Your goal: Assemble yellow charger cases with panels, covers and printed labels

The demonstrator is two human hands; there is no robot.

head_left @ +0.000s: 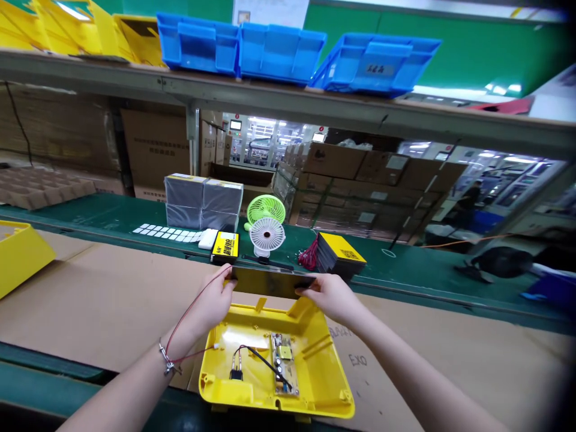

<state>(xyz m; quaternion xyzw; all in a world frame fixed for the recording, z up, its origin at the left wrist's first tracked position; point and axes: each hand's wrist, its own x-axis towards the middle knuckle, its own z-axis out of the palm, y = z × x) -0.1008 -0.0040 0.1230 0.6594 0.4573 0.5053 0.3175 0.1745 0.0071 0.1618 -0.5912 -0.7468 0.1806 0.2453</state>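
My left hand (219,297) and my right hand (330,297) grip a dark, thin rectangular panel (265,282) by its two ends. The panel is raised above the far edge of an open yellow plastic housing (252,390). From near my left hand a thin red wire (183,315) loops down past the wrist to a small white plug over the housing's left side. Inside the housing lies a circuit board (284,366) with several components. Beside it sits a small black part (236,374) with metal prongs, and a black cable crosses toward the board.
Behind the cardboard-covered bench (121,294) stand a white fan (267,234), a green fan (265,210), a stack of yellow-topped cards (342,249) and red wires (308,257). Another yellow housing (22,258) is at left. Blue bins (283,53) sit on the overhead shelf (288,102).
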